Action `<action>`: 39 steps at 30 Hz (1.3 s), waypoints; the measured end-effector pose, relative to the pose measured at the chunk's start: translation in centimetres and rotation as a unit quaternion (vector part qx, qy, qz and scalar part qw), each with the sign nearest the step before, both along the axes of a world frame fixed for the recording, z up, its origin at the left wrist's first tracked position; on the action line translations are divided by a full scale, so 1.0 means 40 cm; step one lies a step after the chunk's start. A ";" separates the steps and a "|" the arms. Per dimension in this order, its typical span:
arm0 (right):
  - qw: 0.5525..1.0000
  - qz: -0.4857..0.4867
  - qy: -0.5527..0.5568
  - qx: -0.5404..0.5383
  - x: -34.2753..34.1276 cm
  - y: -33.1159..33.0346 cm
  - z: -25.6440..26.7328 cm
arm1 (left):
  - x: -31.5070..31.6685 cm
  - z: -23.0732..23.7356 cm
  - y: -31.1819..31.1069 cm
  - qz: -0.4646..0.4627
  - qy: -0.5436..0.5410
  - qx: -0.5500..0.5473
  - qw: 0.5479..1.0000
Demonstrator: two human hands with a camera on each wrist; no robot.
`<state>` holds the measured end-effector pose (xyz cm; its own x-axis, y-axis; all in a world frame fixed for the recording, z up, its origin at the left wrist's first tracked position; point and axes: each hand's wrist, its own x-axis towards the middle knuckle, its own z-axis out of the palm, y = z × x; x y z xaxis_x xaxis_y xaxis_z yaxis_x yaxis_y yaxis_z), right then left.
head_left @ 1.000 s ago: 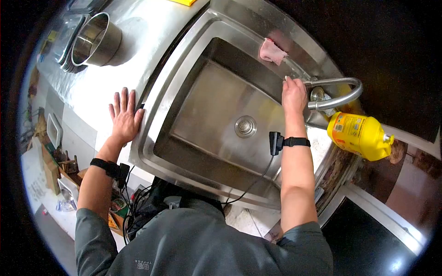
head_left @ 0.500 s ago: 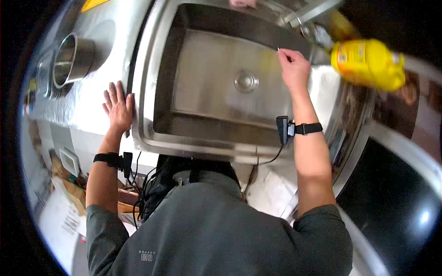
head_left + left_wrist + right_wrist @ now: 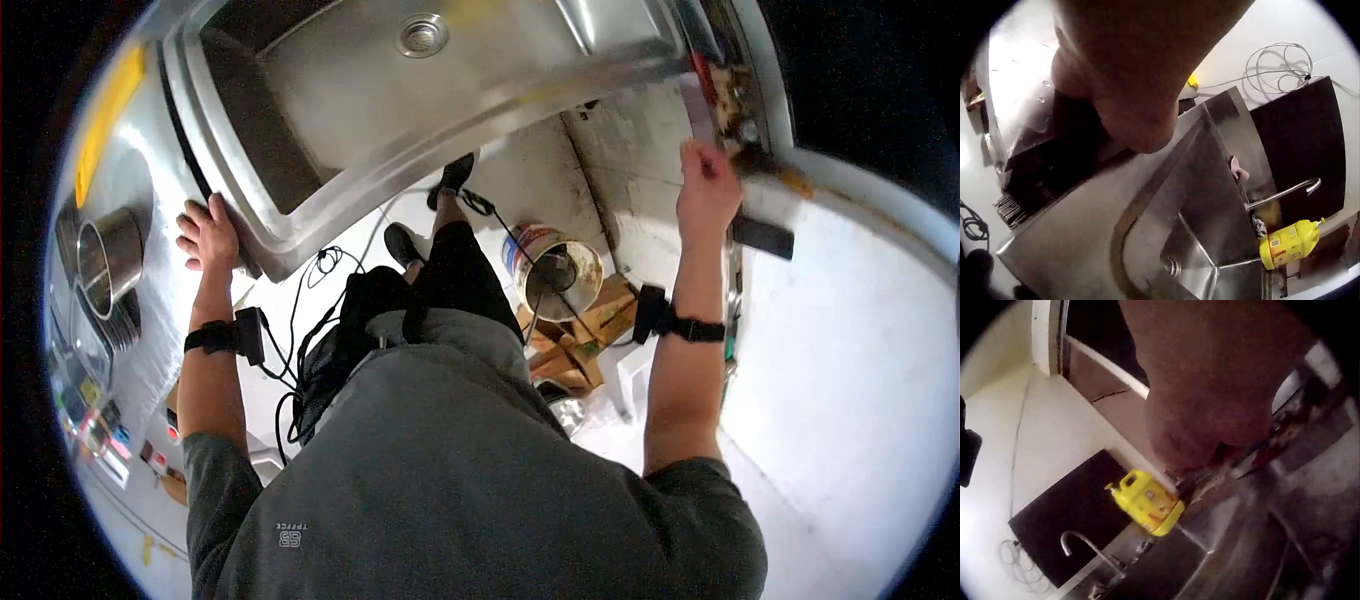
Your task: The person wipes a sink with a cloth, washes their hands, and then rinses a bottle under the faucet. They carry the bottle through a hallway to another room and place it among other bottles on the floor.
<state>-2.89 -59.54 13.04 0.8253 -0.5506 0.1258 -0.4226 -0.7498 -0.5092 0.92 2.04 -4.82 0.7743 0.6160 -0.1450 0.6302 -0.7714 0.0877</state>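
Note:
In the head view my left hand (image 3: pixel 207 235) rests at the sink's left edge, fingers spread over the counter beside the rim. The steel sink (image 3: pixel 390 170) lies ahead, with its drain (image 3: pixel 422 36) near the top of the view. Just past its front right corner is my right hand (image 3: pixel 710 190), blurred, with fingers bent. Close by its fingertips shows a greyish strip (image 3: pixel 699 108); I cannot tell whether the hand holds it. A dark flat block (image 3: pixel 763 238) is beside this hand. In both wrist views the fingers are mostly hidden behind the hand.
A yellow jug (image 3: pixel 1288 244) stands at the sink's far corner near the curved faucet (image 3: pixel 1285 194) and a pink cloth (image 3: pixel 1239 170). A steel pot (image 3: pixel 110 262) sits on the left counter. Below are a bucket (image 3: pixel 558 272), cardboard (image 3: pixel 570 360) and loose black cables (image 3: pixel 290 370).
The head view has tilted down toward the floor. My right hand has left the faucet and moved over to the sink's right front corner. My left hand stays by the left rim.

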 end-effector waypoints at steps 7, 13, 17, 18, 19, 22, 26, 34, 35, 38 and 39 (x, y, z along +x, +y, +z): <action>0.982 -0.104 0.156 -0.005 -0.524 -0.100 -0.247 | 0.029 -0.058 0.080 0.008 0.047 0.009 0.999; 0.938 -0.238 0.250 0.030 -0.737 -0.151 -0.435 | 0.081 -0.259 0.350 -0.101 0.054 0.109 0.987; 0.936 -0.247 0.245 0.058 -0.776 -0.156 -0.429 | 0.085 -0.219 0.312 -0.082 0.036 0.045 0.995; 0.937 -0.230 0.253 0.072 -0.779 -0.159 -0.421 | 0.104 -0.325 0.429 -0.225 0.224 0.357 0.879; 0.935 -0.242 0.215 0.145 -0.775 -0.150 -0.408 | 0.080 -0.316 0.406 -0.216 0.211 0.336 0.892; 0.952 -0.177 0.239 0.073 -0.825 -0.212 -0.484 | 0.070 -0.219 0.238 -0.037 0.085 0.113 0.989; 0.936 -0.234 0.243 0.104 -0.719 -0.254 -0.442 | 0.052 -0.004 0.064 0.018 0.094 -0.022 0.995; 0.979 0.107 0.086 0.148 -0.135 -0.115 -0.129 | -0.067 0.145 0.073 0.013 -0.081 -0.322 0.943; 0.975 0.139 0.087 0.152 -0.047 -0.065 -0.067 | -0.080 0.151 0.077 0.019 -0.094 -0.347 0.933; 0.959 0.236 0.080 0.135 0.217 0.011 -0.025 | -0.141 0.279 0.023 0.047 -0.137 -0.357 0.923; 0.953 0.272 0.093 0.097 0.301 0.046 -0.003 | -0.154 0.283 0.021 0.056 -0.160 -0.365 0.915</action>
<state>9.16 -57.69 12.92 0.9933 -0.0324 -0.1105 -0.0939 -0.7833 -0.6145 -5.24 2.87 6.50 0.7869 0.5237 -0.3263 0.5534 -0.3650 0.7487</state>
